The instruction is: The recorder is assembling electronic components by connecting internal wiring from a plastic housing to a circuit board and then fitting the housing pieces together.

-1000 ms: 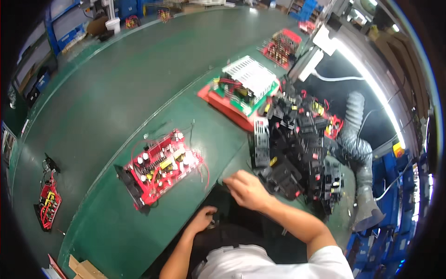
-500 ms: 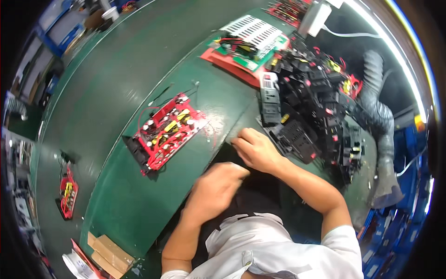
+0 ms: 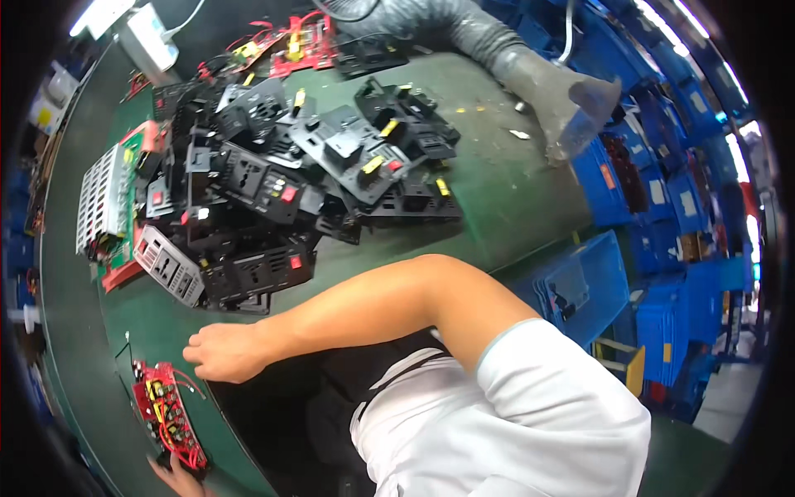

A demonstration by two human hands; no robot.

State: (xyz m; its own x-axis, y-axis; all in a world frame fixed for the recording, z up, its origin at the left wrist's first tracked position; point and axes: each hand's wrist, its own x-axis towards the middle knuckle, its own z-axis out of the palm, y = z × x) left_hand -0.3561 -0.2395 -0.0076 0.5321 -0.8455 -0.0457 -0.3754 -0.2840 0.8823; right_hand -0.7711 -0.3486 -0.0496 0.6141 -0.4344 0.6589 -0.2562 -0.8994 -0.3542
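A red circuit board [image 3: 170, 414] with yellow parts, pale round components and red wires lies on the green bench at the lower left. Beside its near end, where a dark piece is attached, is my left hand [image 3: 176, 479], partly cut off by shadow and the lower edge. Its visible fingers are stretched apart; a fingertip appears to touch that end. My right hand [image 3: 228, 352] is closed at the bench edge, right of the board. Its fingers curl inward, and whatever they may hold is hidden. A thin red wire [image 3: 189, 383] sticks out from the board near it.
A heap of black socket panels [image 3: 257, 182] with red switches spreads beyond my right arm. A grey socket panel [image 3: 170, 265] lies at its near left. Left of it is a white slotted cover [image 3: 99, 199]. A grey duct [image 3: 497, 50] and blue bins [image 3: 596, 282] stand right.
The view has swung right, so the board and heap appear farther left. My left hand has moved from beside the right hand to the board's near end. The right hand stays closed.
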